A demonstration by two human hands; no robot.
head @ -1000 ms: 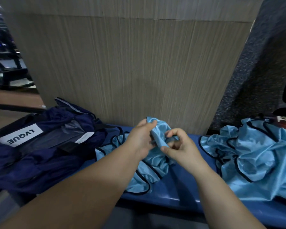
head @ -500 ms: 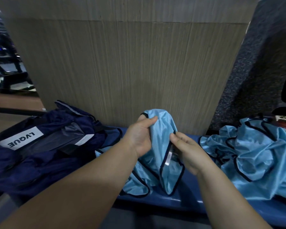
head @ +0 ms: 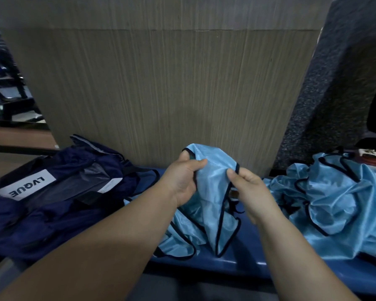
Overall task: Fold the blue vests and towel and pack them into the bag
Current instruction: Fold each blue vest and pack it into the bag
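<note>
Light-blue vest (head: 213, 192), shiny fabric with black trim, is held up over the blue bench (head: 237, 266), centre of view. Its top edge is bunched between both hands; the lower part hangs down and rests on the bench seat.

Left hand (head: 182, 179): fingers curled, thumb laid over the front of the fabric, top left edge of the vest gripped.

Right hand (head: 250, 192): fingers curled, trimmed edge at top right pinched between thumb and fingers.

More light-blue fabric with black trim is seen on the bench under the left wrist. Whether it is the same vest or a second one cannot be told.

Pile of vests (head: 334, 198), same colour and trim, is heaped unfolded on the bench just right of the right hand. No count can be made. A towel cannot be picked out.

Navy bag (head: 52, 203) is laid on the left end of the bench, beside the left forearm, slumped. White patch (head: 25, 185) on it is printed "LVQUE" in black, seen upside down. A smaller white tag (head: 110, 185) is fixed nearer the middle of the bag; its print is too small to be read.

Wood-grain panel (head: 161, 94) stands directly behind the bench. A dark speckled surface (head: 334, 83) is seen to its right. A reddish object with a white label (head: 369, 155) sits behind the pile at far right; the label cannot be read.
</note>
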